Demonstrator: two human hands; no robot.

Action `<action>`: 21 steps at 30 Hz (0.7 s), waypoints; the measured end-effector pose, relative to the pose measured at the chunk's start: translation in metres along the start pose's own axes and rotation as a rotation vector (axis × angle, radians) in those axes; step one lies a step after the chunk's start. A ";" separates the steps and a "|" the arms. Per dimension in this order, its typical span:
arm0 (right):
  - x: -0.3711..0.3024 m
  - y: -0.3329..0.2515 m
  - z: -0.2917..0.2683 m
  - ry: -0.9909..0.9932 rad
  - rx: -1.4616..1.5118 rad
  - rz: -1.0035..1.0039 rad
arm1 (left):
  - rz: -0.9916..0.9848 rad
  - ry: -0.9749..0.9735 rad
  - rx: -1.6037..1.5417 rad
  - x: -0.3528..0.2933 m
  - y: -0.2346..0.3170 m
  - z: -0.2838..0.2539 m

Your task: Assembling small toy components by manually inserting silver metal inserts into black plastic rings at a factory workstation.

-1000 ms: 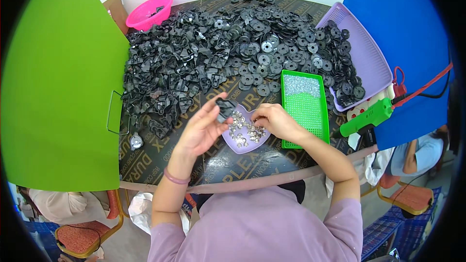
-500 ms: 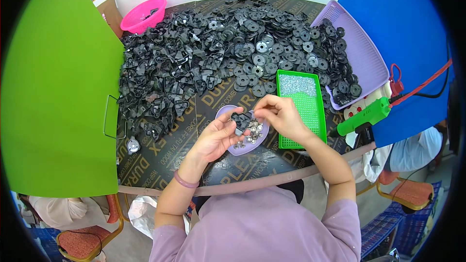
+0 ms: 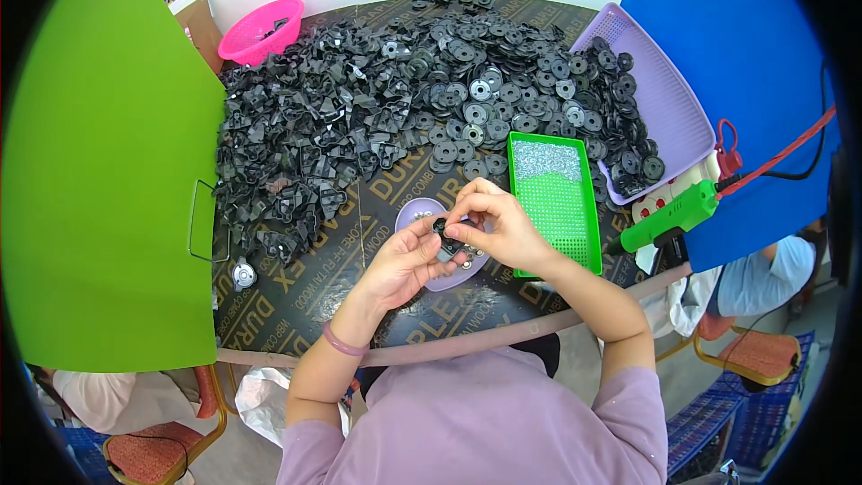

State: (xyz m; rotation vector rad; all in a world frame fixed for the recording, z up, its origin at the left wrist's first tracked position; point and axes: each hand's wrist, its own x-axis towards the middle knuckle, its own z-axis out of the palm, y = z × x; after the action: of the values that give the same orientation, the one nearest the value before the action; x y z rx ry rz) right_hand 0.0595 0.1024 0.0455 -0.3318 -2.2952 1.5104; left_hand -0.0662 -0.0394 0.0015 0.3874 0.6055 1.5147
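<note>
Tan-lettered tabletop (image 3: pixel 305 295) beneath 1 black part (image 3: pixel 439 226) in left hand (image 3: pixel 400 264)

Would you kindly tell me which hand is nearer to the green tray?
Right. The right hand is just left of the green tray; the left hand is farther left, holding a black part.

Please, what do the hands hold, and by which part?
The left hand holds a black plastic part by its left side, between thumb and fingers. The right hand is at its upper edge; whether it grips anything cannot be told.
</note>
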 end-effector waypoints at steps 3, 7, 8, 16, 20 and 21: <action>-0.001 -0.002 -0.002 0.010 0.018 -0.048 | 0.001 -0.009 -0.026 0.002 0.000 0.000; -0.004 -0.003 0.000 0.003 0.081 -0.017 | 0.019 -0.016 -0.022 0.000 0.002 -0.001; -0.003 -0.002 0.001 0.005 0.081 -0.018 | 0.029 -0.024 -0.013 0.001 0.002 -0.002; 0.000 -0.002 0.006 0.105 -0.292 -0.286 | 0.043 0.007 -0.030 0.004 0.001 -0.003; 0.005 -0.001 -0.005 -0.017 -0.308 -0.305 | 0.031 -0.006 -0.003 0.003 -0.001 -0.007; 0.007 -0.006 -0.010 -0.044 -0.197 -0.214 | 0.032 -0.004 -0.004 0.003 0.000 -0.007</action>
State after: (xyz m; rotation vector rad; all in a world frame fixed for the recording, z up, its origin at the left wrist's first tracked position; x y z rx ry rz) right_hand 0.0575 0.1108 0.0562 -0.1008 -2.4312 1.2039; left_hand -0.0703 -0.0373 -0.0049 0.3982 0.5954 1.5456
